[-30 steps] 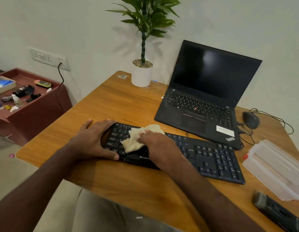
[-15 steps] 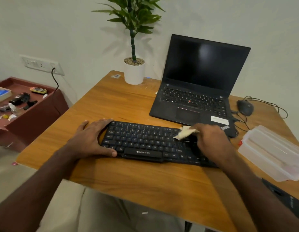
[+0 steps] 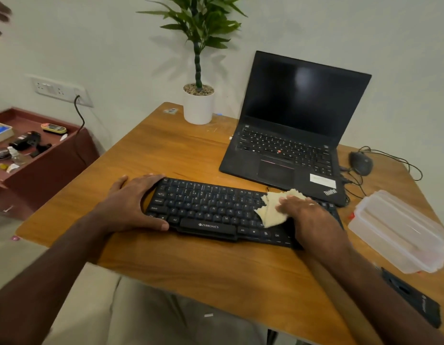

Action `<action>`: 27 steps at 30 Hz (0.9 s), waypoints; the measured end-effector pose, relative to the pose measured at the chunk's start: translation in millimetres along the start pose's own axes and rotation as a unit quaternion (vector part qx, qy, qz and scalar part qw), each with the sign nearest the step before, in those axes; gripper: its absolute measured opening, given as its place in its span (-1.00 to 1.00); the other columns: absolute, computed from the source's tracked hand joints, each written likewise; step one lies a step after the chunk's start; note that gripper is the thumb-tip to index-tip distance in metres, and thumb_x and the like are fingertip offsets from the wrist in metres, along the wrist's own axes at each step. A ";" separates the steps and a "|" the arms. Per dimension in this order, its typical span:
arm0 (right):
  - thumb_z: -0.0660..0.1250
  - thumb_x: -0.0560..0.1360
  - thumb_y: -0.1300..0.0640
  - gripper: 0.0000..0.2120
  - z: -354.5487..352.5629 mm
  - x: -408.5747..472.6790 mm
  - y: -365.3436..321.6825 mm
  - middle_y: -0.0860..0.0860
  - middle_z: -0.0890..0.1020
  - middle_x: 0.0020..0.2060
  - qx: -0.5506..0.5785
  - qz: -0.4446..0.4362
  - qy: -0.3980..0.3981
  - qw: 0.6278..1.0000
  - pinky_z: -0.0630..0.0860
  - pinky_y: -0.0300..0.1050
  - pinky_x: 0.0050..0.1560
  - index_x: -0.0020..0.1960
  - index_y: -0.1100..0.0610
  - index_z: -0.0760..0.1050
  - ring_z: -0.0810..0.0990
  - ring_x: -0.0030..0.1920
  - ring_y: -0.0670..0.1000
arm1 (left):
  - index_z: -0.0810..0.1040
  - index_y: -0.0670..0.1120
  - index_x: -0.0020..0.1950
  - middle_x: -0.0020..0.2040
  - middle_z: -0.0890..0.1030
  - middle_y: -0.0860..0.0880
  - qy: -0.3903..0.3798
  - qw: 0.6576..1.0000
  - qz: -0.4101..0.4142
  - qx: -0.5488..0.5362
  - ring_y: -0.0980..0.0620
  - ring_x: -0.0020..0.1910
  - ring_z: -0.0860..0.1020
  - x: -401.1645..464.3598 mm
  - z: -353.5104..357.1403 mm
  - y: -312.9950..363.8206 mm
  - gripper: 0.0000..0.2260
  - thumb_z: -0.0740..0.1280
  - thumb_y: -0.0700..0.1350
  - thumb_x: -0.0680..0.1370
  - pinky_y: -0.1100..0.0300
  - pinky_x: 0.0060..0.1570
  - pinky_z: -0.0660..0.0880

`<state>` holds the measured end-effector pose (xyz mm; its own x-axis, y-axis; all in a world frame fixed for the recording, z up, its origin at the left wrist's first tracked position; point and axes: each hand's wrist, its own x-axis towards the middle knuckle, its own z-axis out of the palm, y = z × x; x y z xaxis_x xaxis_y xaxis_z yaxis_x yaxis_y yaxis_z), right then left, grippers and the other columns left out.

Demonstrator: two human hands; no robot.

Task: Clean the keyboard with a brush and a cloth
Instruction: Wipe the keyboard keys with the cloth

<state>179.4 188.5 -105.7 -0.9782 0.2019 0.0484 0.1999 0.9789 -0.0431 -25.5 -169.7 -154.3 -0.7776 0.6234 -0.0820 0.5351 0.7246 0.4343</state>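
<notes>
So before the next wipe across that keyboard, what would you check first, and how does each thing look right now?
1. Keyboard held steady: ok, the left hand grips its left end.
2. Cloth under control: ok, the right hand presses it flat on the right-side keys.
3. Wiping path free: ok, the keys toward the left show nothing lying on them.
4. Laptop out of the way: not ok, its front corner sits close behind the cloth.
5. Keys clean so far: cannot tell, dust is too fine to see.
6. Brush within reach: ok, a dark object, likely the brush, lies beside the right forearm.
</notes>
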 end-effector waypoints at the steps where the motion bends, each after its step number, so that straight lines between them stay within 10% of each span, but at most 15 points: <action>1: 0.34 0.58 0.18 -0.53 -2.4 2.7 8.2 -0.05 0.45 0.47 -0.009 0.023 -0.009 1.000 0.27 -0.03 0.49 0.45 -0.10 0.41 0.40 0.46 0.02 | -0.03 0.26 0.58 0.61 0.16 0.07 0.001 1.000 0.000 0.001 0.10 0.57 0.08 0.1 0.2 -0.7 0.18 0.31 0.66 0.08 -0.05 0.55 -0.26; 6: 0.35 0.56 0.19 -0.60 -11.6 12.4 1.4 0.05 0.62 0.26 0.045 0.088 0.069 0.993 0.55 0.02 0.24 0.37 -0.04 0.49 0.59 0.22 0.06 | -0.04 0.33 0.53 0.60 0.18 0.05 -0.009 1.000 0.005 -0.003 0.08 0.56 0.11 -1.3 -3.1 2.0 0.11 0.30 0.65 0.08 -0.02 0.55 -0.25; 12: 0.25 0.64 0.12 -0.51 6.0 -7.3 -15.3 -0.09 0.29 0.55 0.039 -0.023 0.036 0.998 -0.09 -0.15 0.50 0.54 -0.09 0.28 0.20 0.57 -0.03 | 0.02 0.32 0.49 0.54 0.30 0.03 -0.037 0.999 0.003 0.004 -0.01 0.46 0.27 -0.9 -21.3 -1.7 0.09 0.35 0.61 0.06 -0.11 0.52 0.09; 17: 0.26 0.61 0.27 -0.64 -11.6 -9.2 43.2 0.05 0.62 0.29 0.125 0.090 0.067 0.986 0.47 -0.09 0.22 0.31 -0.03 0.58 0.57 0.21 0.02 | 0.05 0.14 0.59 0.56 0.26 0.08 -0.093 0.992 -0.017 0.084 0.02 0.51 0.22 12.1 -33.5 4.5 0.24 0.32 0.66 0.05 -0.26 0.52 -0.05; 23: 0.27 0.62 0.23 -0.66 -28.4 -5.6 50.2 0.09 0.69 0.12 0.212 0.170 0.277 0.922 0.52 -0.18 0.00 0.38 0.09 0.53 0.62 -0.01 0.01 | -0.13 0.09 0.62 0.64 -0.05 0.01 -0.056 0.983 0.071 0.158 0.02 0.60 -0.08 23.1 -9.3 111.5 0.29 0.18 0.72 0.07 -0.30 0.48 -0.33; 27: 0.23 0.64 0.16 -0.60 -7.6 -12.8 16.5 0.06 0.55 0.36 0.120 0.080 0.108 0.984 0.45 -0.07 0.35 0.46 -0.03 0.43 0.57 0.26 0.04 | -0.12 0.04 0.63 0.64 -0.05 0.04 -0.070 0.969 0.158 0.176 0.05 0.60 -0.05 39.0 34.1 187.0 0.27 0.20 0.69 0.13 -0.30 0.51 -0.23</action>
<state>195.7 202.3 -99.4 -0.8956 0.3801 0.2311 0.3062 0.9035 -0.2998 55.4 0.1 -106.9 -0.5167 0.8468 -0.1263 0.8381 0.5304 0.1275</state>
